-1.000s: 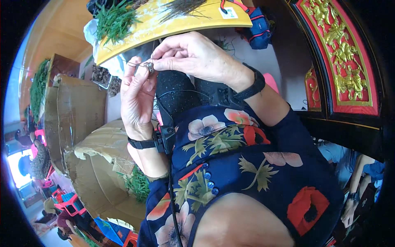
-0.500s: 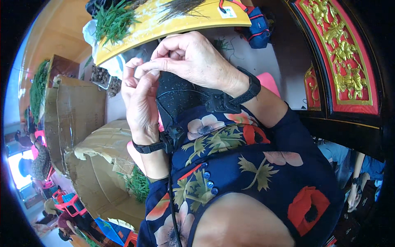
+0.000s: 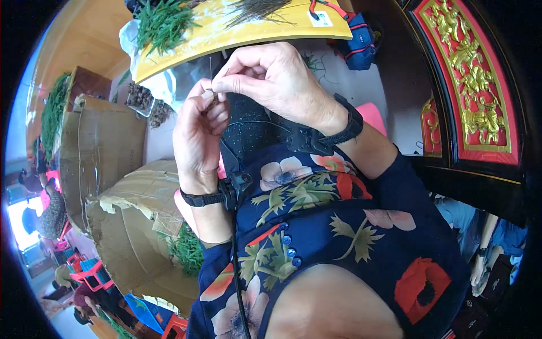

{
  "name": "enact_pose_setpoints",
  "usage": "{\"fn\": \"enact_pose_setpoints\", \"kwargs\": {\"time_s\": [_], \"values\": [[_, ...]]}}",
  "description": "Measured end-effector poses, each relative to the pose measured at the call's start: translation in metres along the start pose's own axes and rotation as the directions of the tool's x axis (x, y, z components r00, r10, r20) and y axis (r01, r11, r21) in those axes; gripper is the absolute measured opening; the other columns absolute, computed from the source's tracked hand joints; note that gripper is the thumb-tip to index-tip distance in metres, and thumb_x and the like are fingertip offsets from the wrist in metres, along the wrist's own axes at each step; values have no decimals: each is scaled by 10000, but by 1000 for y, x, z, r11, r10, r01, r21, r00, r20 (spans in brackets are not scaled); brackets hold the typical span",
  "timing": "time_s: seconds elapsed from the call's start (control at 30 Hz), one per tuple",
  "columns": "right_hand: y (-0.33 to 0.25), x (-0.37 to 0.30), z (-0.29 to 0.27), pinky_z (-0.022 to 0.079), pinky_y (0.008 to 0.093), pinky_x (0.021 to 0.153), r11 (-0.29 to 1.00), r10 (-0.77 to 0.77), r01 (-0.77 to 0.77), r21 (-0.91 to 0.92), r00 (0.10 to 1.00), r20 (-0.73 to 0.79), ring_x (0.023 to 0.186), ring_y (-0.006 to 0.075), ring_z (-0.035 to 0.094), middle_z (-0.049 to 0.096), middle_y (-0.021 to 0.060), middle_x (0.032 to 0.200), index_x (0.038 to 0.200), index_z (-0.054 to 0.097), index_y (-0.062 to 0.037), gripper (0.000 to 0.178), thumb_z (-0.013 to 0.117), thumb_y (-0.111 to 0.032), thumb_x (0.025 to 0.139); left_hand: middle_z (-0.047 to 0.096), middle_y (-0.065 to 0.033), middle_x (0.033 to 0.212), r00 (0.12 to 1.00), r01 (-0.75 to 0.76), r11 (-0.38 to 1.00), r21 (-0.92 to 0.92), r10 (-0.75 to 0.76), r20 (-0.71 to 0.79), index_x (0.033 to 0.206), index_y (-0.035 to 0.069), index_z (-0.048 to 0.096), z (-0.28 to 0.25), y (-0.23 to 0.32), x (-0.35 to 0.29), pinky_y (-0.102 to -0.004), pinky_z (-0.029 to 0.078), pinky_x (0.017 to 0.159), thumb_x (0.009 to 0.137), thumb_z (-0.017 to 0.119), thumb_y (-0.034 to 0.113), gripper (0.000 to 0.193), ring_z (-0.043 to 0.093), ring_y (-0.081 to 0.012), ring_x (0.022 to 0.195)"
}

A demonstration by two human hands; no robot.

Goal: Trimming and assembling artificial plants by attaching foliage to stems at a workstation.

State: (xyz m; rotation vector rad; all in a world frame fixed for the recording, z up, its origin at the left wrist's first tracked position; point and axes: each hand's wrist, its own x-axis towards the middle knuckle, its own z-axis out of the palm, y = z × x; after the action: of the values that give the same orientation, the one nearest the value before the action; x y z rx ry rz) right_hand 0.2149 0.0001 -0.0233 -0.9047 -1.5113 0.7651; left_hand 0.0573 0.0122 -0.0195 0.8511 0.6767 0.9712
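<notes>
Left hand: the left hand point(image 3: 197, 133) has its thumb and fingers pinched shut on a small brown lump point(image 3: 212, 101).
Right hand: the right hand point(image 3: 282, 85) has its thumb and first finger close together and seems to nip the foot of a thin dark stick point(image 3: 211, 69); the fingers hide the exact spot.
Lump and stick: up in the air by the near edge of the worktop, with the stick pointing up.
What could slip: the stick is very thin, so a loose pinch could let it fall.
What could break: a hard squeeze might crumble the lump or bend the stick.
What could catch: a thin cord point(image 3: 259, 122) crosses the lap and might snag if the arms pull apart.
Worktop: the yellow worktop point(image 3: 210, 35) has green sprigs point(image 3: 164, 25) on its left and a heap of thin brown sticks point(image 3: 257, 10) nearer the middle.
Floor: a big torn cardboard box point(image 3: 127, 243) with green leaves point(image 3: 187, 248) inside, and a basket point(image 3: 139, 97) of brown bits.
Room: a red and gold carved panel point(image 3: 468, 79) on the right; small, blurry people far left.
</notes>
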Motion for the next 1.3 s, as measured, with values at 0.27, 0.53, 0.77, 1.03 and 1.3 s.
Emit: {"fn": "enact_pose_setpoints", "kwargs": {"time_s": [0.27,0.53,0.77,1.03,1.3], "values": [[9,7,-8,464,248,556,762,-524,512,-397,847,89,670,150,587,575,49,809,863,682,-59,133,669,-7,741,376,42,622,998,40,997,-59,-37,52,800,63,509,-8,0,4,-192,182,442,832,472,166,114,254,-45,502],[12,9,-11,481,261,573,605,-600,599,-524,776,193,655,142,573,546,31,856,882,689,-74,218,675,7,679,338,53,603,993,108,994,21,-109,47,797,62,512,-12,-6,5,-204,152,430,842,455,196,152,239,-47,498],[17,11,-18,503,261,603,662,-559,560,-498,811,170,696,160,601,586,34,914,880,690,-80,182,674,-15,710,323,52,611,982,132,991,-9,-129,138,867,38,533,-9,-5,5,-207,164,441,863,433,211,200,239,-53,506],[21,13,-21,521,278,676,635,-564,571,-520,803,193,789,213,636,638,70,944,867,677,-63,128,690,-70,739,322,53,626,985,112,993,37,-116,132,955,0,555,-10,-1,2,-203,166,450,913,433,261,292,243,-50,517],[23,12,-22,514,305,721,653,-527,561,-509,819,226,820,237,637,655,78,871,868,666,-43,140,686,-68,732,323,57,624,984,78,982,170,-103,142,956,-9,569,-10,2,3,-195,162,454,933,452,253,288,248,-36,527]]}}
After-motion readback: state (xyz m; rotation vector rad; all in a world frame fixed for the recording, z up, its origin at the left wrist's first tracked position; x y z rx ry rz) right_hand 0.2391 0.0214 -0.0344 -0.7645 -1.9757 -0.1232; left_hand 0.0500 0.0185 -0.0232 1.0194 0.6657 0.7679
